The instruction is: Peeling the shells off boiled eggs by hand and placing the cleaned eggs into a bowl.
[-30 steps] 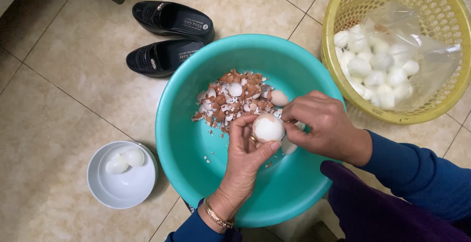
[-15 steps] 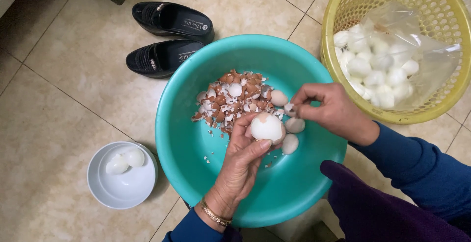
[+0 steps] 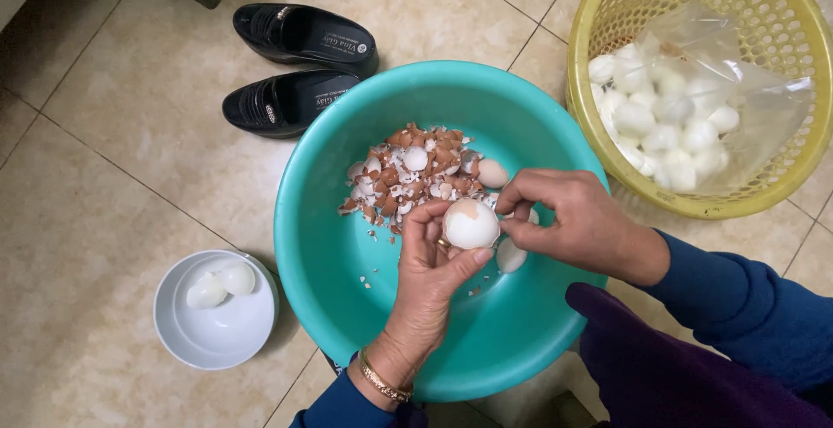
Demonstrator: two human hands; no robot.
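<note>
Over basin (image 3: 330, 220): both hands (image 3: 495, 246) pinching egg (image 3: 470, 223).

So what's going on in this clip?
A person is peeling a boiled egg over a teal basin. The left hand holds the egg while the right hand picks at its shell. A heap of shell pieces lies in the basin. A white bowl holds two peeled eggs; a yellow basket holds a bag with many more.
</note>
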